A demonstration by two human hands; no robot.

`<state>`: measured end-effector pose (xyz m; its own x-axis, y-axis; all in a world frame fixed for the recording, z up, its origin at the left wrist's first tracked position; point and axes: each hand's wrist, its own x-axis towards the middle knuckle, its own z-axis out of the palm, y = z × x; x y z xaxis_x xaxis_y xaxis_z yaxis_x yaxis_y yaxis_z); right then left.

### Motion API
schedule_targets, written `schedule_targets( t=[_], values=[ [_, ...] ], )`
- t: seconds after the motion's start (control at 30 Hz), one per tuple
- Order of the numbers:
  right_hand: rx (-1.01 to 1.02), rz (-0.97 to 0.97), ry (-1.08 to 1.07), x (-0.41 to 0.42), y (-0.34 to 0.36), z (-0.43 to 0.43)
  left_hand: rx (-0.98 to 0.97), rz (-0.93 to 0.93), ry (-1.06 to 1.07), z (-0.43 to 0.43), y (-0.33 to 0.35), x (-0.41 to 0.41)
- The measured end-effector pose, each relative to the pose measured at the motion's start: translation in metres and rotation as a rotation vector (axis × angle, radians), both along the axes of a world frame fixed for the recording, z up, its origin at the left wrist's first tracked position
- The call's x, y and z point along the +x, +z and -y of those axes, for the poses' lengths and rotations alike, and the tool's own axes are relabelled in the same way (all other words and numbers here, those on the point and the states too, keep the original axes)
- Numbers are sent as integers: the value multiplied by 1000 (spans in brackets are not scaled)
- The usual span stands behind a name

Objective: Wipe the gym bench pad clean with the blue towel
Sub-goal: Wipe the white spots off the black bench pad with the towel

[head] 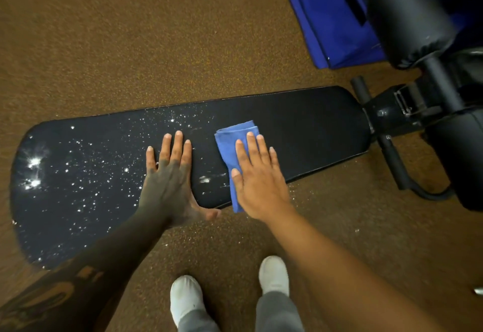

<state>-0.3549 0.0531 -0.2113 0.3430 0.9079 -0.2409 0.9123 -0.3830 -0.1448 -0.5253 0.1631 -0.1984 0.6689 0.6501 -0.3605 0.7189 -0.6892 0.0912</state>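
A long black bench pad [300, 122] lies across the view, its left half speckled with white powder and smears, its right part looking clean. A folded blue towel [230, 143] rests on the pad near its front edge. My right hand [257, 175] lies flat on the towel with fingers spread, pressing it down. My left hand [170, 175] is flat on the bare pad just left of the towel, fingers apart, thumb over the front edge, holding nothing.
The bench's black frame and padded rollers [423, 112] stand at the right end. A blue bag [329, 18] lies on the brown speckled floor at the back right. My two white shoes [273, 274] stand close in front of the bench.
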Motion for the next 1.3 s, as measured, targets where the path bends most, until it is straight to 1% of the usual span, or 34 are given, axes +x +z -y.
schedule_targets(
  t=[0.03, 0.1, 0.17, 0.2, 0.23, 0.33, 0.37, 0.4, 0.5, 0.57, 0.6, 0.63, 0.7, 0.73, 0.77, 0.8, 0.93, 0.97, 1.0, 1.07, 1.1, 1.13, 1.17, 1.23, 1.3],
  values=[
    [4, 11, -41, 11, -1, -1, -4, -1, -6, 0, 0, -2],
    [6, 30, -219, 28, -2, -6, -2, -11, -19, -1, -1, -5],
    [27, 40, -331, 21, -1, -11, 13, -19, -15, 0, -2, -7],
    [44, 21, -317, 10, -1, -13, 20, -15, -8, 1, -2, -6],
    [53, -3, -251, -2, -1, -12, 25, -6, 3, 2, -2, -6],
    [56, 2, 34, -15, -4, 2, 31, 9, 26, 5, -1, -5],
    [63, 2, 60, -6, -4, 4, 37, 3, 24, 5, -1, -6],
    [65, 0, 40, 6, -6, 4, 41, -5, 23, 5, 0, -7],
    [49, 19, -185, 30, -5, -2, 39, -12, 40, 7, 0, -13],
    [64, 13, -252, 24, -3, -8, 35, -12, 65, 9, 0, -15],
    [69, -10, -225, 14, -2, -9, 33, -11, 79, 10, 0, -15],
    [69, -33, -152, 3, -1, -7, 32, -8, 94, 12, -1, -16],
    [55, -40, 54, -14, -2, 4, 33, -5, 111, 13, -2, -17],
    [49, -34, 119, -14, -3, 8, 34, -3, 113, 13, -2, -17],
    [52, -30, 133, -10, -5, 8, 35, -2, 112, 13, -2, -17],
    [54, -26, 108, -4, -6, 5, 35, 0, 112, 13, -2, -18],
    [50, -11, -148, -6, -4, -13, 40, 27, 105, 13, -4, -21],
    [53, -22, -158, -16, -2, -15, 41, 37, 104, 14, -4, -22],
    [53, -35, -118, -26, -1, -13, 40, 43, 105, 14, -5, -23],
    [41, -46, 46, -36, -1, -2, 39, 42, 105, 13, -5, -24],
    [36, -44, 103, -32, 0, 1, 41, 39, 105, 12, -5, -24],
    [36, -40, 115, -23, 0, -1, 44, 32, 103, 11, -5, -25],
    [33, -32, 84, -14, -1, -6, 45, 19, 97, 11, -5, -26],
    [20, -12, -60, 1, -1, -22, 48, 9, 86, 9, -5, -30],
    [20, -2, -144, -1, 1, -33, 44, 40, 80, 9, -5, -33]
  ],
)
